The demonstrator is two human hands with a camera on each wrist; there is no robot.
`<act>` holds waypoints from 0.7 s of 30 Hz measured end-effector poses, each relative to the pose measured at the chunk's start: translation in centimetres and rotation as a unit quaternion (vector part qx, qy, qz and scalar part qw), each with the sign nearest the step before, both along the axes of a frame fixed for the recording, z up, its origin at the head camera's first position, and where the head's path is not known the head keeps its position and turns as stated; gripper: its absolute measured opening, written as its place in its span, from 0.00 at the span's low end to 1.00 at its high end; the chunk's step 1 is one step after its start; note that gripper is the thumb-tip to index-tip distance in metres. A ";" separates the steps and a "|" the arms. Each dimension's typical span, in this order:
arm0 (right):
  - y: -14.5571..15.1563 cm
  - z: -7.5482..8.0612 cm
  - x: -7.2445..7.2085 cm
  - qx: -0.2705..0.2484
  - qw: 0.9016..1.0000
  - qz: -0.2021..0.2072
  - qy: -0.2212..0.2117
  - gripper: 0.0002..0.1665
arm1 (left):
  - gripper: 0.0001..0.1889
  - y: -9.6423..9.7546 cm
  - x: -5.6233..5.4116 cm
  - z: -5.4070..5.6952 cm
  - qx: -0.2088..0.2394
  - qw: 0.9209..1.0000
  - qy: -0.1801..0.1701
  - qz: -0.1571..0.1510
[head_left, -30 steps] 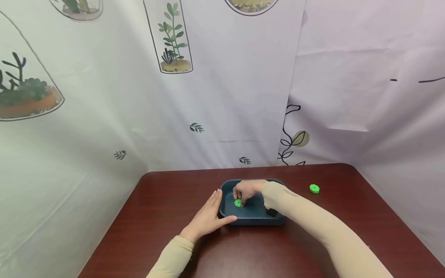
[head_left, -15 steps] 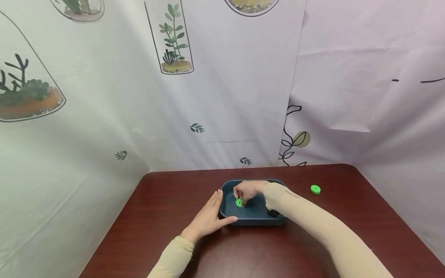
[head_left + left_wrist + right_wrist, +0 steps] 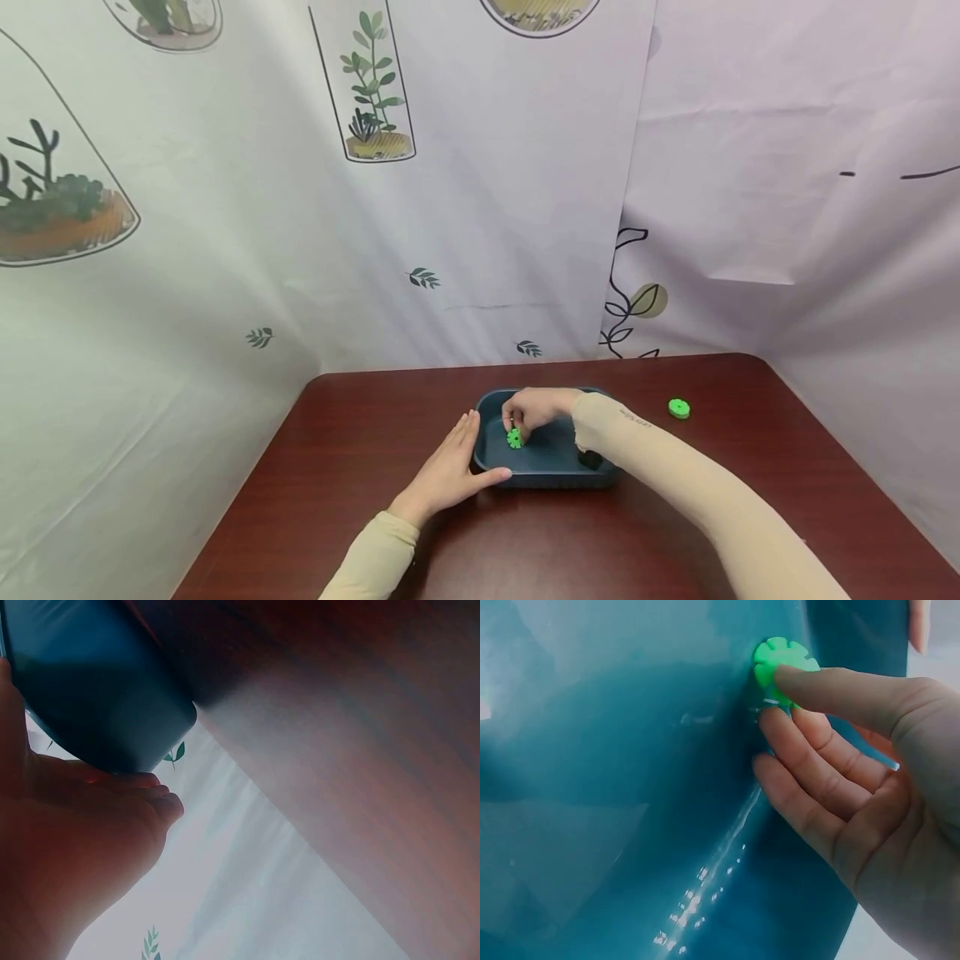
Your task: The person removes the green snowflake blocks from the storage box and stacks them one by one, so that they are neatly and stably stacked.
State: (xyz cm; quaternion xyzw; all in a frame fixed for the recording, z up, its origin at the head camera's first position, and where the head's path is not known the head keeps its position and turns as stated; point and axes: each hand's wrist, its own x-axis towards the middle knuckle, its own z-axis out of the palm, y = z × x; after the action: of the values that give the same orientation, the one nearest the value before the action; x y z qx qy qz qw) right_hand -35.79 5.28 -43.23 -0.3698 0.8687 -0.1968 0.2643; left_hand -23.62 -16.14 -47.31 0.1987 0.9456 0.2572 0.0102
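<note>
A dark blue tray (image 3: 555, 478) with rounded corners sits on the table. My left hand (image 3: 444, 471) lies at the tray's left end, fingers straight along its outer wall and thumb extended at the near rim. In the left wrist view the fingers of that left hand (image 3: 90, 832) meet the outside of the tray (image 3: 105, 697). Inside the tray, my right hand (image 3: 536, 408) pinches a small bright green notched plastic disc (image 3: 514, 438). The right wrist view has the thumb on the face of the green disc (image 3: 784, 654), with the other fingers loosely bent below.
Another green notched piece (image 3: 678, 408) lies on the dark red wooden table (image 3: 360, 442), right of the tray. A black object (image 3: 590, 459) shows at the right wrist, over the tray's near right corner. White cloth (image 3: 480, 208) with plant prints hangs behind and beside the table.
The right fingers have shifted slightly around the green disc, which stays at nearly the same place in the tray. The left hand holds its position at the tray's end.
</note>
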 end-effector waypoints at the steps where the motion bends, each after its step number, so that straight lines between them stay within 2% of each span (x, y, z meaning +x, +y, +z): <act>1: 0.1 0.1 0.1 -0.007 1.000 -0.003 -0.005 0.12 | 0.62 0.0 0.0 0.0 0.000 1.000 0.001 -0.001; 6: 0.2 0.4 0.2 -0.030 1.000 -0.005 -0.005 0.12 | 0.62 0.0 0.0 -0.1 0.005 1.000 0.004 -0.003; 14: 0.2 1.3 0.4 -0.056 0.998 0.013 0.041 0.08 | 0.62 0.1 0.1 -0.1 0.001 1.000 0.002 0.000; 21: 1.1 2.3 0.8 -0.076 0.996 -0.005 0.052 0.08 | 0.62 0.1 0.1 0.0 0.004 1.000 0.003 0.001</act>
State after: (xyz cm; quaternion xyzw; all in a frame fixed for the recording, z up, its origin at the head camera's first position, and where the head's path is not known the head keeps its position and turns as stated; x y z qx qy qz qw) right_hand -35.03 6.39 -40.97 -0.3939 0.8658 -0.2439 0.1893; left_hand -23.52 -16.05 -47.34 0.1986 0.9448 0.2606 0.0058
